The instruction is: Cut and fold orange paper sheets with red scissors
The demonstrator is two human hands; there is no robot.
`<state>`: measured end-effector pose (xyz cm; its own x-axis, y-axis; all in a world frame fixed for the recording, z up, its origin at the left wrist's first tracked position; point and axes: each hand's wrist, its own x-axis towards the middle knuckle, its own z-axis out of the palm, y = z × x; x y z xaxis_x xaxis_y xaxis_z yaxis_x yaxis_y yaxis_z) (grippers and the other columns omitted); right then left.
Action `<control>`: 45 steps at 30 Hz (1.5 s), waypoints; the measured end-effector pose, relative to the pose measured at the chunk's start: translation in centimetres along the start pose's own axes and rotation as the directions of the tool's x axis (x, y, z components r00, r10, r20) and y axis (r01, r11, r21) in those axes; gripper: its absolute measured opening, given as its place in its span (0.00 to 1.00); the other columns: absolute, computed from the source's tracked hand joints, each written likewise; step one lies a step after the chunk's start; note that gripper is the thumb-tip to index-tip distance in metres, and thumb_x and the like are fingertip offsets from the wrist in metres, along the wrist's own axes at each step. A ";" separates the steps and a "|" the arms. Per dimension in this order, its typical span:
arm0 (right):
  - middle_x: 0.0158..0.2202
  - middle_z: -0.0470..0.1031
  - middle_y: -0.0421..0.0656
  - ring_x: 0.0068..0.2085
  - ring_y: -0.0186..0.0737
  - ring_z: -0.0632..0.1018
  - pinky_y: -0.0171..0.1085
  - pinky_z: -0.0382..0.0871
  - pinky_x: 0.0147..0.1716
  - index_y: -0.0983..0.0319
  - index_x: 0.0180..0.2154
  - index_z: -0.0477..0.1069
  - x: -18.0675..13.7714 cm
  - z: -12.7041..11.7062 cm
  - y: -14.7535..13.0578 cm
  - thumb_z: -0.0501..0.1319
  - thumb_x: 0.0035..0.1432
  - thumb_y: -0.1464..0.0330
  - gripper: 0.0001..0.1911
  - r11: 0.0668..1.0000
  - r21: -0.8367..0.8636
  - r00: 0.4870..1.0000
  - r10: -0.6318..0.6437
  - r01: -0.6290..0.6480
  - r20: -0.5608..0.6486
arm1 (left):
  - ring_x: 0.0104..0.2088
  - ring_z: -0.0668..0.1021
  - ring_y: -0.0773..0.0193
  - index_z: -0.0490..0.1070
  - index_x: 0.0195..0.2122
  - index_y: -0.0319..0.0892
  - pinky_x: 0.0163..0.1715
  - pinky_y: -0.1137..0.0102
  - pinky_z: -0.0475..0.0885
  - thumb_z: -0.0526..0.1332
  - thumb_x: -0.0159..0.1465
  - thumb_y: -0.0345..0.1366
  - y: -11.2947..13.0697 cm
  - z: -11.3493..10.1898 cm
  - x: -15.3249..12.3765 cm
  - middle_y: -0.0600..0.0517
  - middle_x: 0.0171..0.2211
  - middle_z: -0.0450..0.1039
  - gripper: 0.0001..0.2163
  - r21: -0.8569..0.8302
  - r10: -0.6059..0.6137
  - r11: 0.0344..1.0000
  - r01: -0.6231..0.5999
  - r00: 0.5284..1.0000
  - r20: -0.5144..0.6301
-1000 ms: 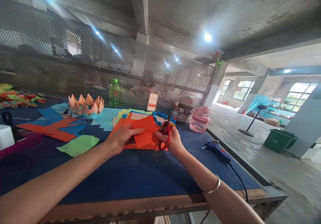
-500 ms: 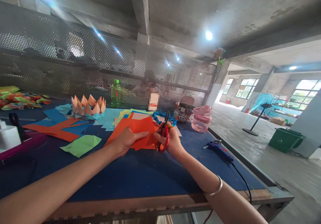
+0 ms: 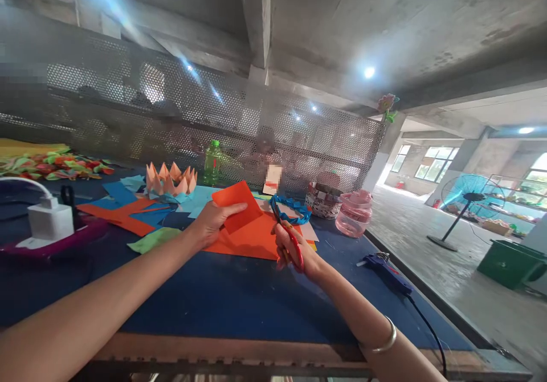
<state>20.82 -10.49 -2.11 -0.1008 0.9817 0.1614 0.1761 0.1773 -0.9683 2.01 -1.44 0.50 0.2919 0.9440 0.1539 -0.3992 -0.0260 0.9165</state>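
An orange paper square (image 3: pixel 239 205) is pinched in my left hand (image 3: pixel 211 222), thumb on top, raised above the table. My right hand (image 3: pixel 294 251) is closed around red-handled scissors (image 3: pixel 296 248), whose dark blades point up and away, apart from the square. Beneath both hands lies a larger orange sheet (image 3: pixel 250 242) on a stack of coloured paper. Just beyond the blades is a ring of folded blue paper (image 3: pixel 299 210). A green paper piece (image 3: pixel 154 239) rests left of my left hand, partly behind the wrist.
A peach folded-paper crown (image 3: pixel 171 181), a green bottle (image 3: pixel 212 164) and a pink jug (image 3: pixel 354 214) stand along the back. The blue glue gun (image 3: pixel 388 273) lies at right, its cord crossing the table edge. At left, a white charger (image 3: pixel 50 220) sits near heaped paper scraps (image 3: pixel 55 165).
My left hand has lifted the orange square off the larger sheet and turned it. My right hand has drawn the scissors away from the paper. The view has shifted slightly left.
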 end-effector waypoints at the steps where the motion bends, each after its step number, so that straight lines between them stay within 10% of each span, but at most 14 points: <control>1: 0.19 0.59 0.29 0.16 0.28 0.66 0.30 0.69 0.17 0.58 0.37 0.59 -0.1 0.0 0.0 0.56 0.54 0.42 0.27 0.999 -0.036 1.000 -0.003 0.004 0.019 | 0.31 0.82 0.53 0.78 0.32 0.39 0.34 0.61 0.76 0.76 0.40 0.36 0.1 0.0 0.0 0.48 0.32 0.82 0.18 -0.002 0.002 1.000 -0.002 1.000 0.010; 45: 0.16 0.56 0.32 0.14 0.27 0.61 0.29 0.53 0.11 0.60 0.29 0.62 -0.1 0.2 0.9 0.59 0.54 0.45 0.24 0.978 -0.200 0.998 -0.061 0.058 -0.010 | 0.33 0.83 0.49 0.79 0.34 0.40 0.35 0.58 0.77 0.75 0.42 0.37 0.3 0.6 -1.0 0.45 0.34 0.83 0.17 -0.005 -0.055 0.998 0.056 0.989 0.137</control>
<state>20.82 -10.44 -3.00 -0.1018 0.9696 0.2224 0.3624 0.2444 -0.8994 2.15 -2.59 0.86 0.4298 0.8899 0.1529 -0.3869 0.0285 0.9217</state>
